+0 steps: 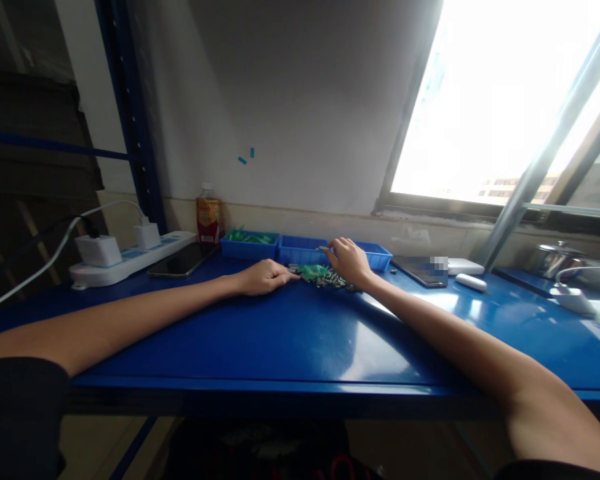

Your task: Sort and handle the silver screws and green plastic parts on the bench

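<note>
A heap of small metal parts [333, 280], which look like screws or bolts, lies on the blue tabletop with green pieces [314, 271] among them. At its left edge rests my left hand [264, 277], fingers curled and the index finger stretched toward the heap; whether anything is in it is hidden. Over the heap's right side, my right hand [349, 260] pinches a small pale metal part [323, 248] between thumb and finger. That part is in front of an open blue bin [300, 252]. Beside it on the left, another blue bin [249, 249] contains green pieces [245, 235].
A white power strip [130, 259] with chargers, a dark phone [184, 260] and a drink bottle [209, 217] stand left. On the right are another phone [425, 270], a white case [471, 283] and a metal pot [557, 259]. The wall rises behind the bins.
</note>
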Demonstrator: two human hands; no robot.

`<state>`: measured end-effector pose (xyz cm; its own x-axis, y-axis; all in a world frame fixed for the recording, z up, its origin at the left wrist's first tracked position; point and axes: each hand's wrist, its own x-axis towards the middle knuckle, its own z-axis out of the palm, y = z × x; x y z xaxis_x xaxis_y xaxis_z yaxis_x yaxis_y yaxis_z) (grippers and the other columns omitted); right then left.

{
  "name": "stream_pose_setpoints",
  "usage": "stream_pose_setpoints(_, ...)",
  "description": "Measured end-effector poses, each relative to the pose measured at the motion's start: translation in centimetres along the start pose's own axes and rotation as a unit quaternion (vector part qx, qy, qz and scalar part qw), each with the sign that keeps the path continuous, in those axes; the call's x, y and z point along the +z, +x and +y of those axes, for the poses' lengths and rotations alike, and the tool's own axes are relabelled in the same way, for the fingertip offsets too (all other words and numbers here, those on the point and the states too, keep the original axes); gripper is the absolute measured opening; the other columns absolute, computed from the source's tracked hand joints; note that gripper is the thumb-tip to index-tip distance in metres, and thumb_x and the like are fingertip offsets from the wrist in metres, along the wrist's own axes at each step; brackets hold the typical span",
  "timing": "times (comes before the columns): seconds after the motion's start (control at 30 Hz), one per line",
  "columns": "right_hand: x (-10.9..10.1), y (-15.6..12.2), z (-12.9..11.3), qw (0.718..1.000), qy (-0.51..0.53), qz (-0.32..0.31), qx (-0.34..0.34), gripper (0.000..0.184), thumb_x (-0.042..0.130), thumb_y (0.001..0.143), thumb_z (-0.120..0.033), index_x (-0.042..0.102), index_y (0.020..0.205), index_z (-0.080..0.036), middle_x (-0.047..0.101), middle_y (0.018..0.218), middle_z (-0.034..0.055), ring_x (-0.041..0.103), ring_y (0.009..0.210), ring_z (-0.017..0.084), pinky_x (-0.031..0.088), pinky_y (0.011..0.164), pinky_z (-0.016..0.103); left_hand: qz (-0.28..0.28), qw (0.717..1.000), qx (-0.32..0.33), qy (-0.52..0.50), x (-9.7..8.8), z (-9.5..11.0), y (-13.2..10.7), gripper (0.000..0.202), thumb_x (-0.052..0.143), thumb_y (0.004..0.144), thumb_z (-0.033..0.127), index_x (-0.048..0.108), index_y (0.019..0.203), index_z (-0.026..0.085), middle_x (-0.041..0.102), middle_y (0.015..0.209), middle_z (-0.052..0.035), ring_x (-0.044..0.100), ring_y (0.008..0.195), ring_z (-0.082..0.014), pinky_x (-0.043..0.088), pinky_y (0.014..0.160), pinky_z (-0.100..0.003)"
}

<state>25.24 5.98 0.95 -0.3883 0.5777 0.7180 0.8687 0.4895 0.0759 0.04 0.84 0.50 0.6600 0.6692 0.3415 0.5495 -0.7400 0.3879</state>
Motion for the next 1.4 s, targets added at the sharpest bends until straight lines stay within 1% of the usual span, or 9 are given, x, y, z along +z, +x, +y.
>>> stream_pose_setpoints(0.1, 0.0, 0.2, 0.2, 1.0, 0.0, -0.001, 0.002, 0.026, 0.046, 0.094, -0.039, 0.063, 0.096, -0.018, 0.067, 0.092, 0.0072, 0.059, 0.087, 0.021, 0.042, 0.07, 0.029, -0.033, 0.999, 0.0, 0.028, 0.0, 0.0, -0.1, 0.041, 0.051, 0.084, 0.034, 0.065, 0.118, 0.016, 0.072, 0.082, -0.0047, 0.06, 0.064, -0.014, 0.041, 0.06, -0.02)
stream_pose_setpoints(0.23, 0.0, 0.4, 0.4, 1.0, 0.005, -0.012, 0.011, 0.027, 0.046, 0.094, -0.04, 0.064, 0.097, -0.019, 0.068, 0.092, 0.0079, 0.059, 0.086, 0.021, 0.043, 0.07, 0.029, -0.04, 0.999, 0.018, 0.013, -0.1, 0.0, -0.1, 0.038, 0.05, 0.086, 0.035, 0.067, 0.115, 0.018, 0.072, 0.087, -0.0058, 0.06, 0.071, -0.0148, 0.041, 0.065, -0.02)
stream_pose_setpoints(0.4, 0.1, 0.3, 0.4, 0.999, 0.036, -0.022, -0.01, 0.028, 0.046, 0.094, -0.032, 0.06, 0.114, -0.018, 0.067, 0.101, 0.0081, 0.06, 0.092, 0.02, 0.044, 0.076, 0.029, -0.055, 0.998, -0.007, 0.011, -0.4, 0.5, -0.2, 0.041, 0.04, 0.092, 0.041, 0.066, 0.116, 0.021, 0.068, 0.078, -0.0005, 0.056, 0.065, -0.0129, 0.038, 0.062, -0.019)
stream_pose_setpoints(0.57, -0.1, -0.2, -0.3, 0.999, 0.046, -0.016, -0.017, 0.031, 0.045, 0.093, -0.032, 0.056, 0.118, -0.016, 0.064, 0.108, 0.0102, 0.059, 0.093, 0.021, 0.045, 0.076, 0.03, -0.053, 0.998, -0.022, -0.002, -0.6, 1.1, -0.3, 0.04, 0.036, 0.093, 0.039, 0.069, 0.098, 0.017, 0.065, 0.077, -0.0001, 0.054, 0.068, -0.0129, 0.038, 0.065, -0.02)
stream_pose_setpoints(0.87, 0.1, -0.5, -1.4, 0.998, 0.042, 0.012, -0.044, 0.028, 0.045, 0.092, -0.035, 0.057, 0.109, -0.016, 0.064, 0.099, 0.0107, 0.057, 0.092, 0.023, 0.044, 0.078, 0.032, 0.033, 0.999, -0.001, 0.03, -0.5, 1.1, -0.2, 0.032, 0.038, 0.084, 0.025, 0.062, 0.065, 0.014, 0.062, 0.071, -0.0027, 0.054, 0.068, -0.0139, 0.04, 0.069, -0.022)
stream_pose_setpoints(1.0, 0.3, -0.8, -1.9, 0.997, 0.05, 0.004, -0.066, 0.025, 0.046, 0.091, -0.034, 0.058, 0.106, -0.017, 0.064, 0.095, 0.0086, 0.056, 0.091, 0.022, 0.043, 0.077, 0.031, 0.095, 0.993, -0.049, 0.059, -0.5, 0.8, -0.3, 0.028, 0.04, 0.08, 0.024, 0.064, 0.069, 0.016, 0.061, 0.064, -0.001, 0.054, 0.066, -0.0152, 0.039, 0.063, -0.023)
stream_pose_setpoints(1.13, -0.3, -1.5, -2.1, 0.994, 0.049, 0.006, -0.101, 0.023, 0.046, 0.092, -0.033, 0.06, 0.1, -0.017, 0.063, 0.09, 0.0074, 0.055, 0.087, 0.021, 0.041, 0.077, 0.031, 0.116, 0.982, -0.106, 0.109, -0.2, 0.0, -0.1, 0.028, 0.041, 0.079, 0.022, 0.068, 0.078, 0.02, 0.06, 0.059, 0.0004, 0.055, 0.063, -0.0159, 0.037, 0.059, -0.023)
stream_pose_setpoints(1.3, -1.7, -2.5, -2.7, 0.982, 0.024, 0.013, -0.186, 0.029, 0.04, 0.095, -0.035, 0.063, 0.091, -0.017, 0.061, 0.086, 0.008, 0.051, 0.084, 0.021, 0.037, 0.076, 0.033, 0.083, 0.973, -0.128, 0.172, 0.4, -0.5, 0.3, 0.041, 0.045, 0.081, 0.025, 0.059, 0.119, 0.029, 0.066, 0.089, -0.0007, 0.061, 0.08, -0.0187, 0.041, 0.068, -0.025)
stream_pose_setpoints(1.4, -2.1, -2.7, -3.5, 0.972, 0.034, -0.002, -0.232, 0.032, 0.038, 0.096, -0.035, 0.063, 0.091, -0.017, 0.059, 0.082, 0.0079, 0.049, 0.082, 0.02, 0.036, 0.074, 0.033, 0.066, 0.967, -0.134, 0.206, 0.6, -0.3, 0.3, 0.036, 0.048, 0.083, 0.036, 0.06, 0.116, 0.028, 0.063, 0.099, -0.0038, 0.06, 0.085, -0.0211, 0.042, 0.071, -0.027)
